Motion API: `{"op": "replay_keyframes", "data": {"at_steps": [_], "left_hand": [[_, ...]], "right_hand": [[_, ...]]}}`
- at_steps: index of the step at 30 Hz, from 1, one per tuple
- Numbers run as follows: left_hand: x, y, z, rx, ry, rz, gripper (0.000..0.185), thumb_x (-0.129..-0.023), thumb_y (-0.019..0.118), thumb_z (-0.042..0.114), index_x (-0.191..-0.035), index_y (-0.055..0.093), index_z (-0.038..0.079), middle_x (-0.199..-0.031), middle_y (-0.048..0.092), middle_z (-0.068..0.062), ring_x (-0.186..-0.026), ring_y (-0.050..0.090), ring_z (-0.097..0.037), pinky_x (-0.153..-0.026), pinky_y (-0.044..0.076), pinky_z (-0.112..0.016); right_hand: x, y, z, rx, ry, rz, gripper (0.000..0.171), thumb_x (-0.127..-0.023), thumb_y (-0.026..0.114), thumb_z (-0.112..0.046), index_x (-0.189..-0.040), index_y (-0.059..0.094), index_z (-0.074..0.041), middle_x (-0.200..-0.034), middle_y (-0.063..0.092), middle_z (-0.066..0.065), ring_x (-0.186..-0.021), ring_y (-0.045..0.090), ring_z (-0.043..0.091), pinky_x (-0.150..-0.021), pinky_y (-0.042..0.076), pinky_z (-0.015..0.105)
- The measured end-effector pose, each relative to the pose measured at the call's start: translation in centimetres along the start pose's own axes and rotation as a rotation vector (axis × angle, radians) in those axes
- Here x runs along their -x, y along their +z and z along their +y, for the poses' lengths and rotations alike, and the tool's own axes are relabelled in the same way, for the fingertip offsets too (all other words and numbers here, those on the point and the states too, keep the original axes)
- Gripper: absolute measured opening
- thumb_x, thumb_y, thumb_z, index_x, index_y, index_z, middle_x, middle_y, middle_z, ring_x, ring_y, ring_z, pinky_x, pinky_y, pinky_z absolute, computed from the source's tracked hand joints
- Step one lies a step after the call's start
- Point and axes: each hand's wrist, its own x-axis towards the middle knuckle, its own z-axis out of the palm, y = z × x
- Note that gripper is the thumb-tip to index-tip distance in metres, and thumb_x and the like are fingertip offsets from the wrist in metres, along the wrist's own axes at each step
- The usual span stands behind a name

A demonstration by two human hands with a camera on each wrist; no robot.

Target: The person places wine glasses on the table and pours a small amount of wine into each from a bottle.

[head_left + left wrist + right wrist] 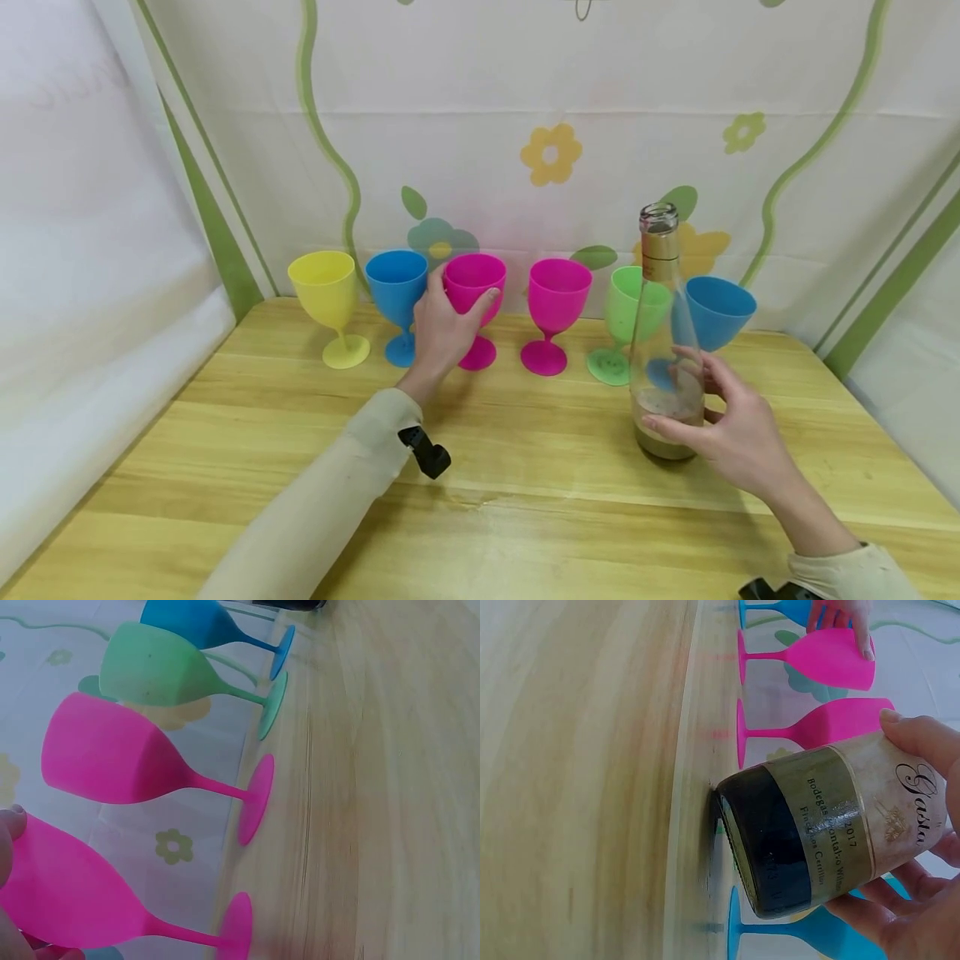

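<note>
My left hand grips the bowl of a pink goblet, thumb on one side and fingers behind. Its foot stands at the table's back. With my right hand I hold a clear glass wine bottle low on its body, over the label. The bottle is uncapped, its neck pointing up. In the right wrist view, the bottle's dark base looks tilted to the table; whether it touches is hard to tell. A second pink goblet stands between the hands. Behind the bottle are a green goblet and a blue goblet.
To the left of my left hand stand another blue goblet and a yellow goblet. All the goblets form a row along the back of the wooden table. A white patterned cloth hangs close behind them.
</note>
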Motion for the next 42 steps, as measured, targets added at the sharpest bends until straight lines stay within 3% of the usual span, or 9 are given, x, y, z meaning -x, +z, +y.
{"op": "replay_keyframes", "data": {"at_steps": [2, 4, 9, 14, 16, 21, 23, 42], "left_hand": [[0.0, -0.2, 0.0, -0.011, 0.004, -0.005, 0.085, -0.093, 0.079, 0.048, -0.158, 0.039, 0.012, -0.143, 0.064, -0.01, -0.129, 0.064, -0.032, -0.099, 0.062, -0.048], [0.1, -0.3, 0.0, -0.015, 0.009, -0.013, 0.085, -0.093, 0.079, 0.049, -0.158, 0.039, 0.012, -0.142, 0.065, -0.01, -0.129, 0.065, -0.032, -0.1, 0.062, -0.047], [0.4, -0.8, 0.0, -0.012, 0.023, -0.033, 0.086, -0.093, 0.08, 0.049, -0.159, 0.04, 0.011, -0.141, 0.066, -0.01, -0.127, 0.066, -0.031, -0.099, 0.062, -0.046], [0.8, -1.3, -0.2, 0.002, 0.034, -0.049, 0.085, -0.093, 0.08, 0.049, -0.159, 0.041, 0.011, -0.141, 0.066, -0.01, -0.126, 0.066, -0.031, -0.099, 0.063, -0.046], [1.0, -1.4, -0.2, 0.006, 0.037, -0.056, 0.084, -0.093, 0.08, 0.048, -0.158, 0.041, 0.011, -0.141, 0.066, -0.01, -0.127, 0.065, -0.031, -0.098, 0.063, -0.047], [1.5, -1.7, -0.4, 0.022, 0.054, -0.074, 0.082, -0.093, 0.081, 0.046, -0.157, 0.042, 0.012, -0.14, 0.066, -0.009, -0.126, 0.065, -0.029, -0.097, 0.063, -0.047], [1.7, -1.8, -0.5, 0.025, 0.07, -0.082, 0.082, -0.093, 0.081, 0.046, -0.157, 0.042, 0.012, -0.139, 0.067, -0.009, -0.125, 0.066, -0.029, -0.096, 0.064, -0.047], [3.6, -2.6, -0.6, 0.05, 0.194, -0.116, 0.073, -0.093, 0.082, 0.041, -0.151, 0.047, 0.015, -0.136, 0.068, -0.006, -0.12, 0.07, -0.026, -0.091, 0.065, -0.043]], "right_hand": [[0.0, 0.0, -0.1, -0.001, -0.004, 0.001, 0.091, -0.08, 0.096, -0.028, -0.158, 0.048, -0.023, -0.137, 0.062, 0.015, -0.108, 0.053, -0.005, -0.084, 0.06, 0.03], [0.1, 0.0, -0.1, -0.005, -0.005, 0.001, 0.091, -0.08, 0.096, -0.028, -0.157, 0.049, -0.023, -0.137, 0.062, 0.015, -0.108, 0.053, -0.006, -0.084, 0.06, 0.028], [0.2, 0.0, -0.2, -0.022, -0.004, 0.002, 0.09, -0.08, 0.096, -0.027, -0.157, 0.05, -0.023, -0.137, 0.062, 0.015, -0.107, 0.053, -0.008, -0.082, 0.05, 0.009], [0.1, 0.1, -0.3, -0.042, -0.005, -0.004, 0.09, -0.08, 0.095, -0.026, -0.157, 0.05, -0.023, -0.138, 0.063, 0.015, -0.11, 0.053, -0.01, -0.083, 0.047, 0.003], [0.1, 0.1, -0.4, -0.05, -0.001, -0.013, 0.09, -0.081, 0.095, -0.026, -0.158, 0.049, -0.023, -0.139, 0.063, 0.016, -0.114, 0.056, -0.004, -0.084, 0.046, 0.001], [0.2, 0.2, -0.6, -0.057, 0.017, -0.025, 0.09, -0.082, 0.094, -0.029, -0.159, 0.047, -0.023, -0.139, 0.064, 0.019, -0.124, 0.064, 0.032, -0.084, 0.044, -0.001], [0.2, 0.2, -0.7, -0.055, 0.021, -0.021, 0.09, -0.082, 0.094, -0.029, -0.159, 0.047, -0.023, -0.137, 0.065, 0.021, -0.123, 0.064, 0.041, -0.084, 0.043, -0.001], [0.4, 0.8, -1.0, 0.005, -0.046, 0.063, 0.09, -0.077, 0.098, -0.029, -0.155, 0.055, -0.024, -0.136, 0.07, 0.022, -0.113, 0.071, 0.052, -0.075, 0.047, 0.002]]}}
